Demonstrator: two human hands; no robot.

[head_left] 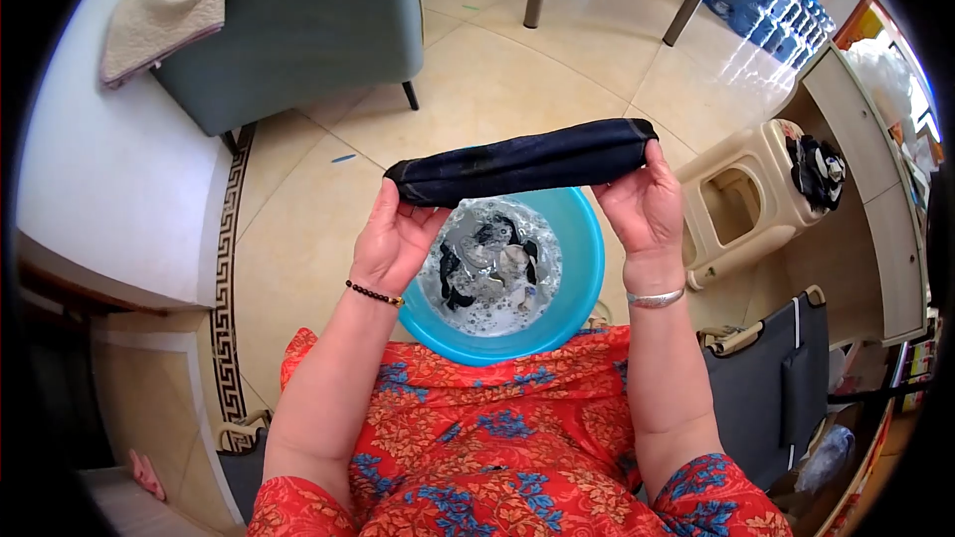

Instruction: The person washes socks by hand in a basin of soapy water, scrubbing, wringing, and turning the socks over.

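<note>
Here, a red floral garment [497, 438] spreads at six o'clock, then a turquoise basin [587, 268] of sudsy water [497, 316]; over its twelve o'clock side the left hand [392, 242] and right hand [647, 209] grip opposite ends of a dark cloth [522, 164], drawn out lengthwise. Farther, a beige stool [776, 229] stands toward three o'clock, a grey armchair [318, 50] near eleven

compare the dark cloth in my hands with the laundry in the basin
The dark cloth is held straight between the left hand and right hand; the laundry lies crumpled in sudsy water in the basin. The dark cloth looks nearly all navy, while the laundry mixes dark and pale pieces. Both show dark fabric.
</note>
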